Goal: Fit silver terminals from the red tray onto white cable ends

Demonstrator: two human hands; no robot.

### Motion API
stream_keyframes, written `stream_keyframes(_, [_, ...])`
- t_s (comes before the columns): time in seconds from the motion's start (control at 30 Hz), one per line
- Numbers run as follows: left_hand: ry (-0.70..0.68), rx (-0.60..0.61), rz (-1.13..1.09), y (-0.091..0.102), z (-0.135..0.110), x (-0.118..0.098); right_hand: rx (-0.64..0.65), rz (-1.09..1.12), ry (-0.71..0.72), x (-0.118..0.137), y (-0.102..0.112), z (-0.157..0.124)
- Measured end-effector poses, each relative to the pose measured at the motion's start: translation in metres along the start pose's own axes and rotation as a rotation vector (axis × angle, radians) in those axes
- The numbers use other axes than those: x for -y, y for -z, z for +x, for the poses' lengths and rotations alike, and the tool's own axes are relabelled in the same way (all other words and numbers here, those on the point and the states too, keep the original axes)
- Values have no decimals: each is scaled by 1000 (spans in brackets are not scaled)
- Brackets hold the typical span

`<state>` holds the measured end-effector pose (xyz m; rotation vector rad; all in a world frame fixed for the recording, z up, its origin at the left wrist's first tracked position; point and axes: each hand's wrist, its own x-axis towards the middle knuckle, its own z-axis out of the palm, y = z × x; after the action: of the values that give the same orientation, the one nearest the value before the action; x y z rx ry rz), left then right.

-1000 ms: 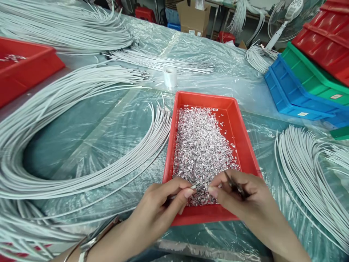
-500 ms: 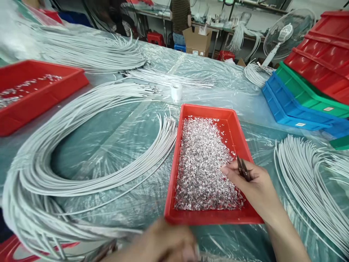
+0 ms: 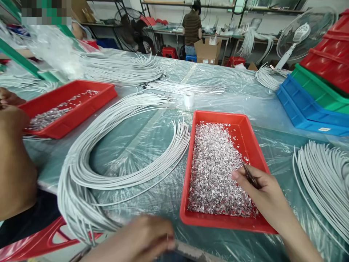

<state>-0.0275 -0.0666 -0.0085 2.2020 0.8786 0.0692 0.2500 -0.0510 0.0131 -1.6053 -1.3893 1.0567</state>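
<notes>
My right hand (image 3: 261,191) hovers over the near right part of a red tray (image 3: 218,222), closed on thin dark tweezers (image 3: 250,177). The tray holds a bed of small shiny silver pieces (image 3: 215,167), and the tweezer tips point down at them. My left hand (image 3: 144,240) is low at the table's front edge, blurred, with fingers curled. It sits left of the tray, beside the near end of a big loop of white cables (image 3: 81,163). What it holds, if anything, I cannot make out.
A co-worker's arm (image 3: 13,156) reaches in at far left near a second red tray (image 3: 68,105) of silver pieces. A tape roll (image 3: 189,99) stands behind my tray. Stacked blue, green and red bins (image 3: 313,105) and more cables (image 3: 321,174) lie to the right.
My left hand has drawn back from the tray to the table's front edge. My right hand has stayed over the tray with the tweezers. The view has lifted and swung left.
</notes>
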Motion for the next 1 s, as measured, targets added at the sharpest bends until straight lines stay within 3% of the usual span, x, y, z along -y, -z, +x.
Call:
stream_keyframes(0.1, [144,-285,199,31,29,9,-8,-8,19,-1,0,0])
stream_keyframes(0.17, [239,-407,271,39,57,18,-15,-22,36,-1,1,0])
stream_keyframes(0.3, [311,-444,307,36,107,36,25,-43,49,-3,4,1])
stream_keyframes(0.4, [327,-436,256,31,123,48,40,-33,58,-4,4,2])
stream_keyframes(0.53, [324,-502,119,35,115,53,40,-21,67,-3,1,1])
stream_keyframes(0.67, [219,-591,-130,38,94,33,59,-21,70,-1,-2,0])
stream_keyframes(0.87, [13,-513,-478,18,78,-14,109,-41,80,2,-11,-5])
stream_keyframes(1.0, [-56,-418,-580,8,78,-24,160,-88,117,4,-16,-12])
